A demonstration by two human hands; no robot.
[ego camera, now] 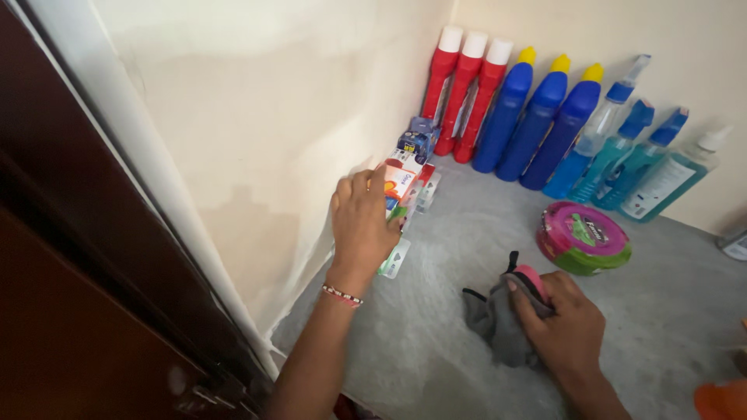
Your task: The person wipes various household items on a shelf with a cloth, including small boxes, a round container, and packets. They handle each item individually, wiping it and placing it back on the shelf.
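My left hand (363,222) is wrapping its fingers (379,180) around a small white and orange carton (401,180), thumb hidden behind, so the grip is closed on the box from its near end. That carton is sitting at the top of a little row of small packs (405,225) running along the foot of the cream wall (257,140), with a small blue box (419,138) just past it toward the corner. I'm guessing thin cardboard here: light, stiff enough along the edges but easy to dent on the flat faces, so I'm judging the short ends or long edges as the place to pinch, not the middle.

My right hand (559,323) is pressing down on a grey cloth (498,319) with a pink bit at its top, fingers curled narrow and bunching the fabric against the grey shelf surface (436,342). Soft, floppy, no wrong place to grab it, though it's probably sliding easily on that dusty-looking top.

Further out, a round pink and green tub (583,237) is lying just beyond the cloth. Leaning along the back wall: three red bottles (467,93), three blue bottles (537,120), then clear spray bottles of blue liquid (630,155). A dark wooden door (70,272) is filling the left.
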